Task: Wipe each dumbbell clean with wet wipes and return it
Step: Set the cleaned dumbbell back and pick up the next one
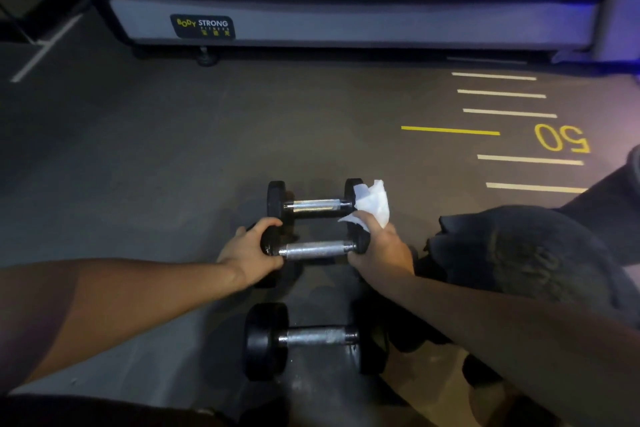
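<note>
Dumbbells, black rubber-headed with knurled steel handles, lie in a row on the grey floor (138,149). Nearest dumbbell (317,338) lies untouched. Beyond it, the middle dumbbell (317,250) is gripped by left hand (251,255) and right hand (379,251), which pinches a crumpled white wet wipe (372,203). Farthest dumbbell (315,204) sits before a grey treadmill base (346,24).

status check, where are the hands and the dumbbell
Left hand grips middle dumbbell by its left head. Right hand on right head, holding wet wipe. Nothing in the way.
</note>
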